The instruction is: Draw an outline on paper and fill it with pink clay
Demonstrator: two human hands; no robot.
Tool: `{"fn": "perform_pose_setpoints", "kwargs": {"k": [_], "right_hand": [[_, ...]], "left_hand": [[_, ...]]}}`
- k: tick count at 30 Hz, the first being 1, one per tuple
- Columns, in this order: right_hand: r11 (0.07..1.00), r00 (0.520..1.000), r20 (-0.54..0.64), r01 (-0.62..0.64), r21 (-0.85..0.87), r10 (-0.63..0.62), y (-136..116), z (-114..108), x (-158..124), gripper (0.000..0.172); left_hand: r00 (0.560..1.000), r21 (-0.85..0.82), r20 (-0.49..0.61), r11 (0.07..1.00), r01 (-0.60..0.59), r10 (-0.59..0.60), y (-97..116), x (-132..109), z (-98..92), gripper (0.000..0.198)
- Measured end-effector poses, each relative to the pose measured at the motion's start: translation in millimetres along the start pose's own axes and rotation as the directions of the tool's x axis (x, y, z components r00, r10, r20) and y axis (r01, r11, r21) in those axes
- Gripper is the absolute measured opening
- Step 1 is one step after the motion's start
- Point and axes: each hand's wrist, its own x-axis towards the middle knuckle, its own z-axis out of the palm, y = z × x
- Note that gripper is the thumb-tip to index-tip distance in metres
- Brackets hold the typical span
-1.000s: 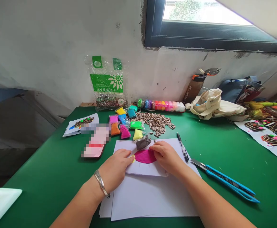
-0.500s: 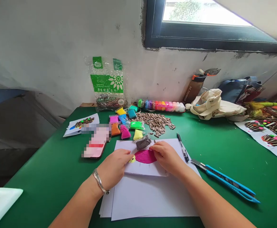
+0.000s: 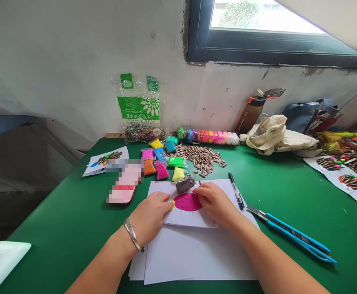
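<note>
A magenta oval of modelling clay (image 3: 187, 202) lies on a small white card (image 3: 193, 219), with short drawn lines below it. At its left end, my left hand (image 3: 151, 211) rests with fingers stretched out. The thumb covers most of a small yellow clay piece (image 3: 172, 205). My right hand (image 3: 216, 201) is closed at the oval's right end, fingertips pinched together at its upper edge. Whatever they may hold is hidden. Just above the oval sits a packet of dark grey clay (image 3: 185, 184). Larger white sheets (image 3: 196, 257) lie under the card.
Coloured clay packets (image 3: 161, 169) and loose sunflower seeds (image 3: 204, 158) lie beyond the sheets. A phone (image 3: 125, 183) is left of them. On the right are a pen (image 3: 236, 190) and a blue craft knife (image 3: 299, 237). A seed bag (image 3: 138, 109) leans on the wall.
My left hand has shifted slightly right and now covers more of the yellow clay piece, whose dark spot no longer shows. My right hand stays almost still.
</note>
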Motion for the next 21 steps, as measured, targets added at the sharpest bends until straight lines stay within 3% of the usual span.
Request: {"fn": "perform_pose_setpoints", "kwargs": {"k": [6,10,13,18,21], "right_hand": [[0.997,0.999,-0.031,-0.033,0.066,0.035,3,2,-2,0.030],[0.966,0.970,-0.156,-0.154,0.210,0.189,10,5,0,0.026],[0.947,0.931,-0.228,-0.238,0.218,0.286,9,4,8,0.026],[0.946,0.930,-0.177,-0.311,0.096,0.324,-4,5,28,0.049],[0.928,0.923,-0.145,-0.331,0.171,0.356,-7,12,36,0.051]], "left_hand": [[0.999,-0.053,-0.037,0.999,-0.004,0.002,1,-1,-2.3,0.035],[0.998,-0.099,-0.064,0.995,0.023,-0.029,0,-2,-5.4,0.031],[0.994,-0.116,-0.099,0.993,0.032,-0.044,-1,-3,-7.3,0.031],[0.984,-0.127,-0.143,0.988,0.083,-0.101,-3,-5,-10.0,0.029],[0.977,-0.125,-0.173,0.987,0.100,-0.121,-3,-5,-10.7,0.029]]}}
